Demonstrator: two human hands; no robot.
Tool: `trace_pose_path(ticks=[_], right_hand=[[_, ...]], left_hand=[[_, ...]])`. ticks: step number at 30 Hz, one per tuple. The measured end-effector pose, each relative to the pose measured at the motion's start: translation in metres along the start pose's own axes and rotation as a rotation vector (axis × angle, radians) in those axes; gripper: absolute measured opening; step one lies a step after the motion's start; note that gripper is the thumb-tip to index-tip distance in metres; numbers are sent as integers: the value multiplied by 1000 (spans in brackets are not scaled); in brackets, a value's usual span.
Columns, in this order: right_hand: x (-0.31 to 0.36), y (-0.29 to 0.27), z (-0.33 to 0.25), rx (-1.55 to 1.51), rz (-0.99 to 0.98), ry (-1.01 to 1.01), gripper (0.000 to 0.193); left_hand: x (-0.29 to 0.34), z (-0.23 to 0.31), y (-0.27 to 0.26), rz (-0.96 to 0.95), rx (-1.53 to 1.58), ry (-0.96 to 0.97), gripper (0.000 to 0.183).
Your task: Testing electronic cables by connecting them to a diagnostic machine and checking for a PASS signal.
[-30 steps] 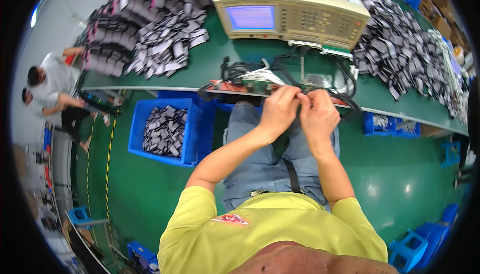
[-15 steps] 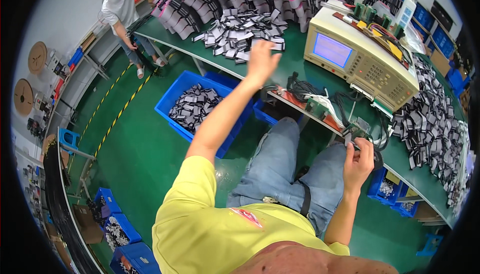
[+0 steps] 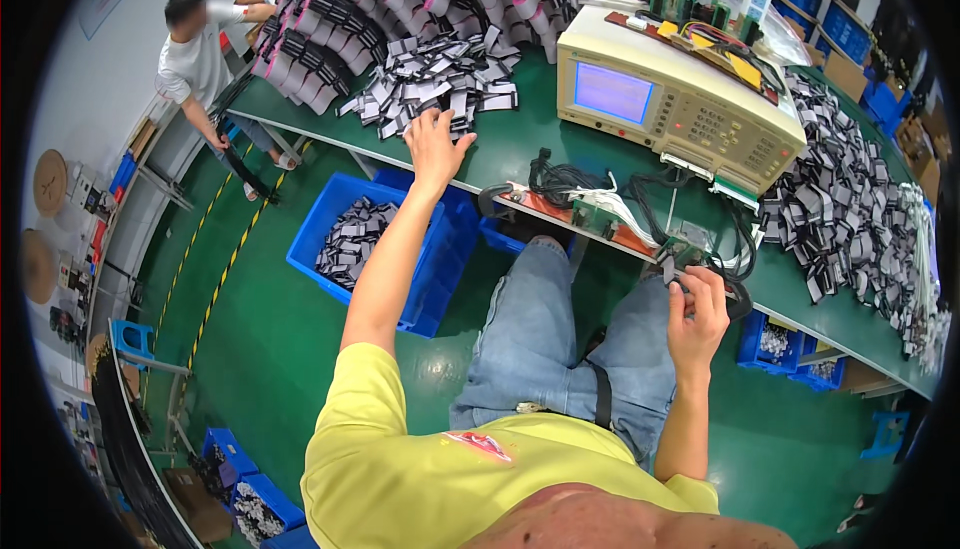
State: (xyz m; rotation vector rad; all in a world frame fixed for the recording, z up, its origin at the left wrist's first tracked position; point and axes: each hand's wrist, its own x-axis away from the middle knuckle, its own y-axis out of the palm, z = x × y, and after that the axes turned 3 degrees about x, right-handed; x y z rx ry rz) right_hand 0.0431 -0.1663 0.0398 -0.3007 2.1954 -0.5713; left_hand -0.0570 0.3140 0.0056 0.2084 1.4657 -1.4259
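My left hand [image 3: 436, 152] reaches over the table with fingers spread, at the near edge of a loose pile of short grey ribbon cables with black ends [image 3: 440, 79]. Its fingertips meet the closest pieces, and I see nothing gripped. At the table's front edge my right hand [image 3: 700, 317] is closed, thumb against fingers, on a short grey ribbon cable [image 3: 669, 271]. That cable is beside a small green circuit board [image 3: 682, 252] wired with black and white leads; the fingers partly hide it.
A beige test instrument [image 3: 690, 89] with a lit screen stands behind the wires. More cables are heaped at right [image 3: 835, 199], and bundled ones stand at the back [image 3: 320, 39]. A blue bin [image 3: 310, 219] of pieces sits left of my legs. Two people [image 3: 190, 64] stand far left.
My left hand has drawn back and lower along the pile's near edge. The right hand stays by the board with its cable. The view has shifted right, and a second person shows more clearly.
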Motion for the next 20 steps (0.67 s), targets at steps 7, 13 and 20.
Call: trace_pose_path(ticks=[7, 13, 20], right_hand=[[2, -3, -2, 21, -17, -33, 17], [1, -3, -1, 23, -21, -41, 18], [0, -5, 1, 27, -22, -32, 18]], left_hand=[[-22, 1, 13, -176, 69, -87, 28], [-42, -10, 16, 116, 358, -112, 23], [-60, -59, 47, 152, 1231, -378, 31]])
